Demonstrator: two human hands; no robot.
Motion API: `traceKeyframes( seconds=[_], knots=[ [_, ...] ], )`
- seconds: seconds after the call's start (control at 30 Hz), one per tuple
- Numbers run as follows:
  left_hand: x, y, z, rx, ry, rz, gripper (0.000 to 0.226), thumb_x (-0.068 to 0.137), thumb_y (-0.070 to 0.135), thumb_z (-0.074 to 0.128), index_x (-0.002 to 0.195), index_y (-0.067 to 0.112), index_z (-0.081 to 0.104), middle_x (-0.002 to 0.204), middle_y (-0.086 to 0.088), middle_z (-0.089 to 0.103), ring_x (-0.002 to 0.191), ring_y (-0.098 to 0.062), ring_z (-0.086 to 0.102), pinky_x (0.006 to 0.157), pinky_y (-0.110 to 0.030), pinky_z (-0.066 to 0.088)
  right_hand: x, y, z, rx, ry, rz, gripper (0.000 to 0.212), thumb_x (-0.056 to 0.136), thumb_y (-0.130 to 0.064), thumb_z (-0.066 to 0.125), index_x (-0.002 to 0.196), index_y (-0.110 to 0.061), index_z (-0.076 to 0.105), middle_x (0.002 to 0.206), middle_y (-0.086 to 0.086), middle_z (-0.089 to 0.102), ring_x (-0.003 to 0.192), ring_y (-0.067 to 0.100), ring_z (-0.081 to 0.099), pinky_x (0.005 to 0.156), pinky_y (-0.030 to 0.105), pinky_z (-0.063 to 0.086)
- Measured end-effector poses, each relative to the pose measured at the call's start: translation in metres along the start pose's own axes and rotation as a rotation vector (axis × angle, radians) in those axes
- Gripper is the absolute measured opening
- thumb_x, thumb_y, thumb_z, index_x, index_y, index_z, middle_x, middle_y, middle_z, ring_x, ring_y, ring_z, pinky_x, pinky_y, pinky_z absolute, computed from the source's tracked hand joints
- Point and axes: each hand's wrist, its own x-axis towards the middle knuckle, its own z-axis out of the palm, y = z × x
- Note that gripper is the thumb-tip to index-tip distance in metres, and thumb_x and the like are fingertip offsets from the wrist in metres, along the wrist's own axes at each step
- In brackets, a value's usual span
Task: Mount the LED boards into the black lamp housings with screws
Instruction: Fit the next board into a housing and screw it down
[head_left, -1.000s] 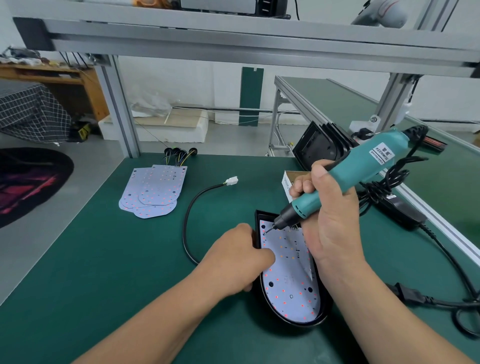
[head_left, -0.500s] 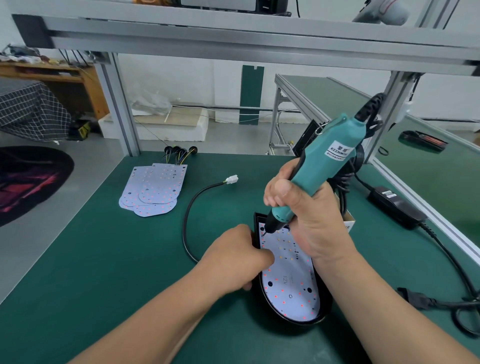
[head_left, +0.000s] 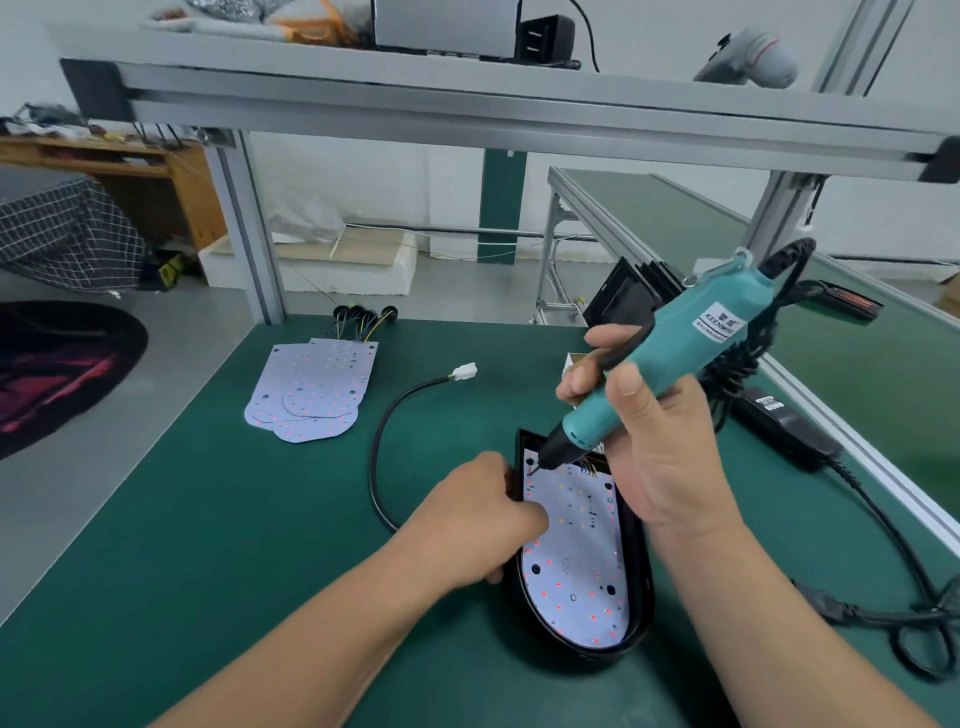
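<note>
Head view: the right hand (head_left: 660, 452) wraps around a teal electric screwdriver (head_left: 691, 353), whose bit tip touches the far left corner of the white LED board (head_left: 576, 561). The board sits inside the black rounded lamp housing (head_left: 638, 571). The left hand (head_left: 478, 525) curls over the housing's left rim, gripping it. The housing lies on the green table (head_left: 208, 519). A pile of spare white LED boards (head_left: 311, 389) lies well apart, far left.

The mat (head_left: 208, 519) looks matt green; the housing (head_left: 641, 587) is glossy black plastic; the driver (head_left: 670, 371) is smooth teal plastic; the frame (head_left: 249, 223) is brushed metal.
</note>
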Motion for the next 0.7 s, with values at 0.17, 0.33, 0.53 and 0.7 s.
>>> traceKeyframes(
  seconds=[0.17, 0.33, 0.53, 0.7],
  knots=[
    [0.001, -0.002, -0.002, -0.033, -0.001, 0.010, 0.037, 0.070, 0.035, 0.062, 0.096, 0.009, 0.057, 0.081, -0.012, 0.075, 0.047, -0.024, 0.065, 0.052, -0.035, 0.051, 0.008, -0.023, -0.002, -0.073, -0.028, -0.088, 0.047, 0.089, -0.049, 0.081, 0.120, -0.017, 0.067, 0.090, 0.011, 0.066, 0.083, 0.033, 0.059, 0.084, 0.051, 0.050],
    [0.004, -0.005, -0.005, -0.095, 0.022, 0.004, 0.037, 0.069, 0.036, 0.064, 0.096, 0.012, 0.059, 0.081, -0.007, 0.075, 0.054, -0.023, 0.067, 0.052, -0.038, 0.053, 0.007, -0.029, -0.036, -0.261, 0.257, 0.099, 0.026, 0.094, -0.042, 0.079, 0.094, -0.018, 0.069, 0.078, 0.011, 0.063, 0.062, 0.026, 0.059, 0.051, 0.035, 0.050],
    [0.005, -0.009, -0.009, -0.108, 0.017, -0.002, 0.041, 0.067, 0.042, 0.060, 0.099, 0.016, 0.057, 0.071, 0.005, 0.069, 0.051, -0.015, 0.062, 0.047, -0.030, 0.049, 0.006, -0.033, -0.111, -0.810, 0.359, 0.425, 0.016, 0.099, -0.015, 0.068, 0.112, -0.014, 0.059, 0.080, 0.015, 0.072, 0.055, 0.019, 0.066, 0.051, 0.039, 0.058],
    [0.005, -0.008, -0.010, -0.096, 0.027, 0.003, 0.039, 0.071, 0.040, 0.061, 0.100, 0.014, 0.057, 0.069, 0.008, 0.067, 0.050, -0.014, 0.061, 0.045, -0.026, 0.046, 0.000, -0.032, -0.137, -1.379, 0.276, 0.573, 0.024, 0.098, -0.028, 0.067, 0.099, -0.010, 0.052, 0.088, 0.012, 0.066, 0.073, 0.028, 0.064, 0.062, 0.041, 0.050]
  ],
)
